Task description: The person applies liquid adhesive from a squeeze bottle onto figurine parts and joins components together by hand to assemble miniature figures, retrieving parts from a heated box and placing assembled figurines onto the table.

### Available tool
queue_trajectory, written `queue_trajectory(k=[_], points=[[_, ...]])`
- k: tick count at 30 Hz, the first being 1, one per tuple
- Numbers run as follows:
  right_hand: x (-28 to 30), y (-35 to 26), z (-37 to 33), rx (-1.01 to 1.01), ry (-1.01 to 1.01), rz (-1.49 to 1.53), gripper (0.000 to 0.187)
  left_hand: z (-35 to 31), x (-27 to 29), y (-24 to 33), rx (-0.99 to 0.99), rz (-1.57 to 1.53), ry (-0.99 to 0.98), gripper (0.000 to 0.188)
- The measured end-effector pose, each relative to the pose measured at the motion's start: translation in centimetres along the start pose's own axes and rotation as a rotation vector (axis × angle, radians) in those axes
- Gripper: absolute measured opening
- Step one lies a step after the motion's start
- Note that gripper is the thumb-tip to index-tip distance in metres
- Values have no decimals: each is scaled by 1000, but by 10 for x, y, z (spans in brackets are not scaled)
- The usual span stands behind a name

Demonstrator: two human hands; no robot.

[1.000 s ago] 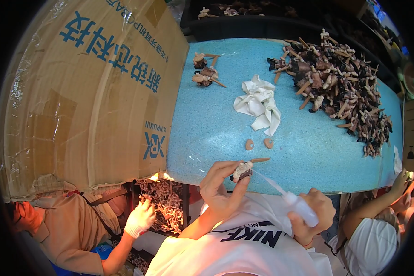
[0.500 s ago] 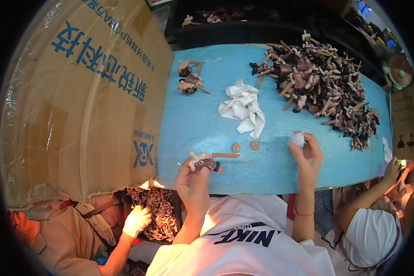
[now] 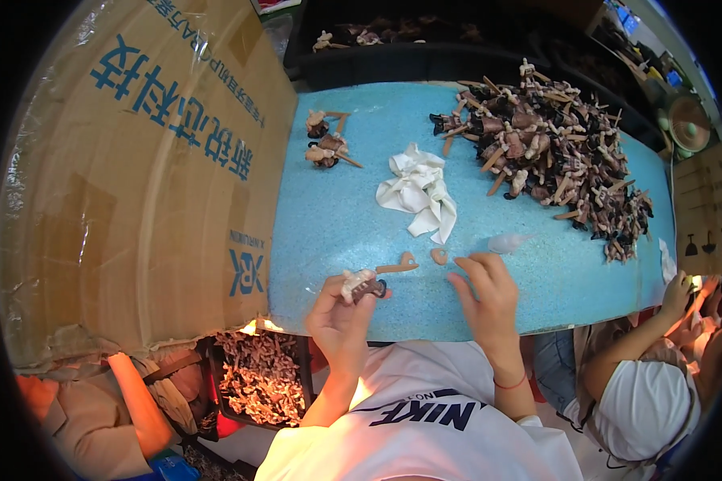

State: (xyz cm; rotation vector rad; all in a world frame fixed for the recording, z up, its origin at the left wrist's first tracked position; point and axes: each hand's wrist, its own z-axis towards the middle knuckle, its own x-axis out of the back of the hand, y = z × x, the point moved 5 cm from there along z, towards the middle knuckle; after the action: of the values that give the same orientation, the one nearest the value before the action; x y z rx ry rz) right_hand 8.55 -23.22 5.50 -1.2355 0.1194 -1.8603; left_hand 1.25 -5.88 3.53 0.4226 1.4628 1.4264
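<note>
My left hand (image 3: 337, 322) pinches a small toy figurine (image 3: 363, 286) with a cream top, brownish body and black end, over the table's near edge. Just past it lies a flat tan stick-like piece (image 3: 393, 268), touching or close to a small rounded tan piece (image 3: 408, 259). A second rounded tan piece (image 3: 439, 256) rests to the right, beside the fingertips of my right hand (image 3: 489, 298). That hand is open, thumb and fingers apart, with nothing seen between them. Beyond it a small translucent white bottle (image 3: 507, 242) with a pointed tip lies on its side.
A crumpled white cloth (image 3: 419, 192) lies mid-table (image 3: 337, 232). Several similar figurines (image 3: 545, 152) are heaped at the far right; a few more (image 3: 326, 150) sit at far left. A large cardboard box (image 3: 144, 200) walls the left. Co-workers sit on both sides, by a crate of parts (image 3: 261, 377).
My right hand has let go of the bottle, which now lies on the table, and moved left toward the tan pieces. The left co-worker's hand has left the parts crate.
</note>
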Motion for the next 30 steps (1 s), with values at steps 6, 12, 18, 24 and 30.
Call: queue_trajectory(k=[6,12,18,24,30], points=[[-35,11,8,-33,-183,-52,18,-8,-1,-2,-26,148,-30,26],[-6,5,6,-451,-173,760,18,-5,-8,10,-244,480,-29,29],[13,-26,11,-608,-209,1354,20,-5,-20,20,-438,680,-94,36],[8,-27,8,-618,-201,1460,19,-6,-27,25,-537,770,-117,39],[4,-33,7,-563,-166,1487,18,-7,-30,29,-596,807,-120,42]])
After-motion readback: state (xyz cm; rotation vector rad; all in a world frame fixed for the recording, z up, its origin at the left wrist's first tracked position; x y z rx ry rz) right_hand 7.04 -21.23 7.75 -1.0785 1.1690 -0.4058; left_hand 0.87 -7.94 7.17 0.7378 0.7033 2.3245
